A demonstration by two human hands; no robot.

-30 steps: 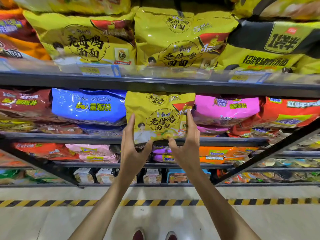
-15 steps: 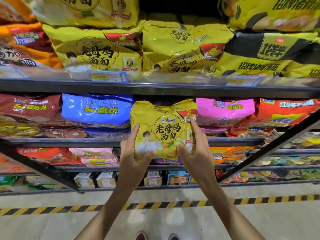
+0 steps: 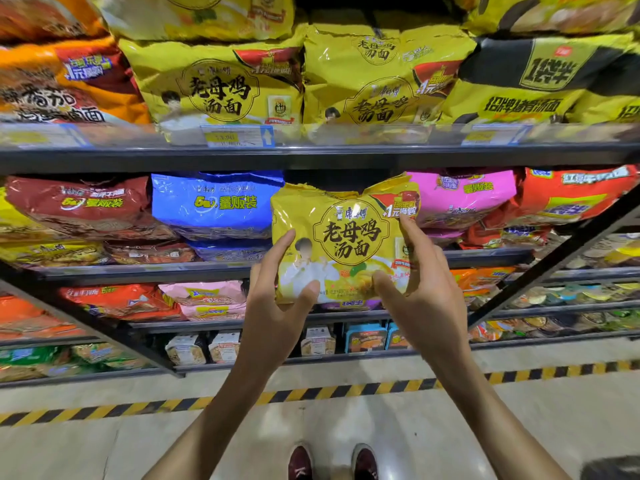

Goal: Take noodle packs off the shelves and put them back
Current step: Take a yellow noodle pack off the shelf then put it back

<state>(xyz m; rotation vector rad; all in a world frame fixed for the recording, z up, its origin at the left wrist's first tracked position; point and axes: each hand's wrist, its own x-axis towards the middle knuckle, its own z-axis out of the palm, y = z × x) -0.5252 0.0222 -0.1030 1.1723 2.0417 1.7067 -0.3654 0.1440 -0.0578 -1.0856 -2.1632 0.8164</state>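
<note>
yellow noodle pack (image 3: 346,239) held upright in front of second shelf (image 3: 485,256), its top at the gap between blue pack (image 3: 214,202) and pink pack (image 3: 460,199) | left hand (image 3: 277,306) clamped on pack's lower-left corner, thumb in front | right hand (image 3: 422,289) clamped on pack's right edge | both well below top shelf (image 3: 311,155)

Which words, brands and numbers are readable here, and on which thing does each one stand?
"康师傅" and "老母鸡汤面": held yellow pack, between left hand and right hand.
"老母鸡汤面": yellow pack on upper shelf.
"量贩装": blue pack.
"招牌猪骨汤面": black-and-yellow pack.
Price tag: digits too blurred to read.
Other packs: print too small or blurred.
</note>
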